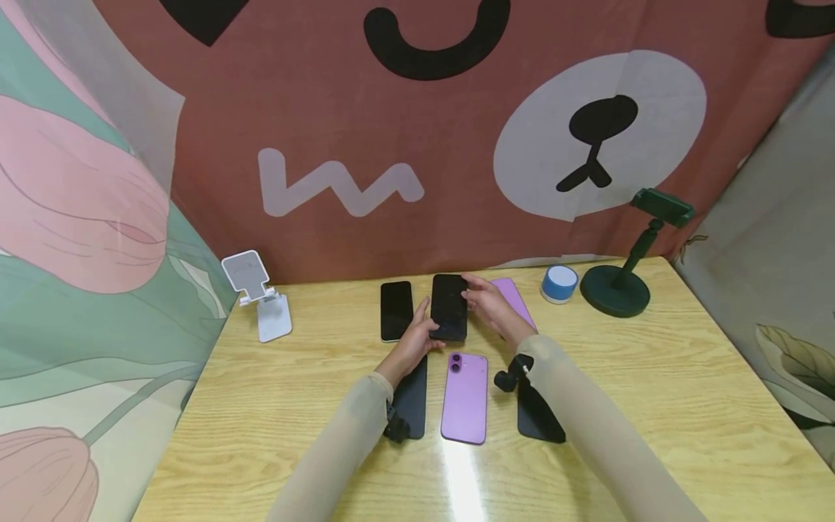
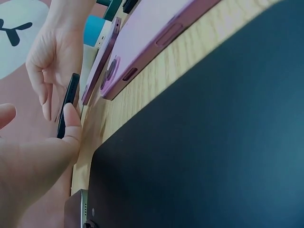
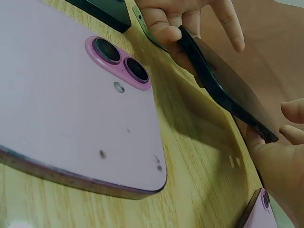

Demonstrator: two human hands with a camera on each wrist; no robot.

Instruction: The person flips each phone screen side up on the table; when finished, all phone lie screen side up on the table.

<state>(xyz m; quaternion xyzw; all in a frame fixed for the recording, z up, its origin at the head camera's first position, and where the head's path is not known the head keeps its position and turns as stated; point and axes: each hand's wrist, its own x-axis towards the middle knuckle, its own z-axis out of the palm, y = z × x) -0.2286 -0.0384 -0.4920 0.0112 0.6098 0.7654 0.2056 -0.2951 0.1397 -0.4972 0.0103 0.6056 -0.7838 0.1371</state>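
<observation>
A black phone (image 1: 449,308) is raised off the table, its dark face toward the head view, with its shadow on the wood below. My left hand (image 1: 416,342) grips its near left corner, the thumb (image 2: 72,118) lying on one side and the fingers (image 3: 183,52) beneath. At the far right edge is my right hand (image 1: 488,299), whose fingertips hold the phone's end in the right wrist view. A purple phone (image 1: 464,399) lies back up just in front, its two camera lenses (image 3: 106,50) showing.
Left of the held phone lies another black phone (image 1: 396,312). Dark flat devices (image 1: 411,406) lie under both forearms, and a second purple phone (image 1: 513,301) is partly behind the right hand. Around them stand a white stand (image 1: 274,317), a blue-and-white cylinder (image 1: 559,284) and a green stand (image 1: 616,291).
</observation>
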